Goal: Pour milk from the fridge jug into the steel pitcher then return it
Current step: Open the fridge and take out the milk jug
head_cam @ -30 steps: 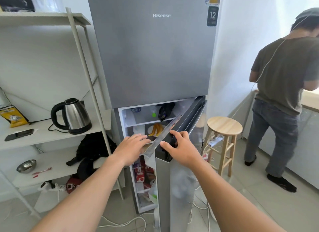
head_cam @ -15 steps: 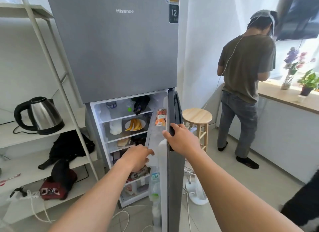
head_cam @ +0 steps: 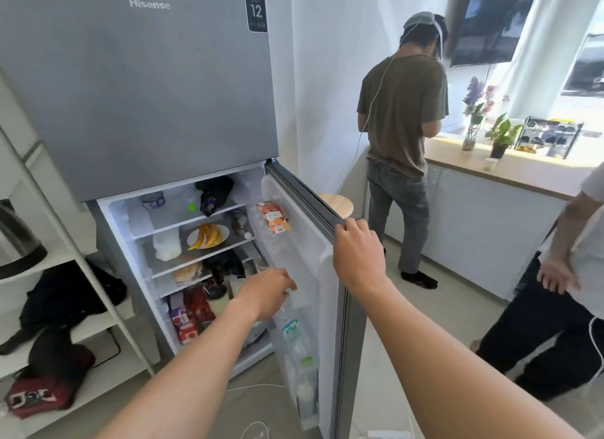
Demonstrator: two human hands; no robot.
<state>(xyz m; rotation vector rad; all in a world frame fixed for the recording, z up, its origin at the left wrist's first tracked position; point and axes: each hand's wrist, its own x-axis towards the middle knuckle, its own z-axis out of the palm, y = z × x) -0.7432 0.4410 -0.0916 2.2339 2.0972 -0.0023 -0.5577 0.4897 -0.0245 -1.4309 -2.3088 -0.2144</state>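
The lower fridge door [head_cam: 327, 242] stands wide open. My right hand [head_cam: 358, 255] grips its top edge. My left hand [head_cam: 268, 295] reaches into the door's inner rack, fingers curled over the top of a clear water bottle [head_cam: 292, 332]; whether it holds the bottle is hidden. A translucent white milk jug [head_cam: 167, 247] stands on the middle shelf at the left, beside a plate of yellow fruit [head_cam: 208, 236]. Low in the door rack is another white-filled bottle [head_cam: 305, 394]. No steel pitcher is in view.
A person in an olive shirt [head_cam: 403, 112] stands at the wooden counter [head_cam: 510, 174] behind the door. Another person [head_cam: 555, 275] stands close on the right. A wooden stool [head_cam: 340, 205] sits behind the door. White shelves [head_cam: 75, 259] with a kettle [head_cam: 16, 242] are left. Cables lie on the floor.
The door has swung further open, with my right hand still on its top edge. My left hand moved from the fridge edge down into the door rack. A second person came into view.
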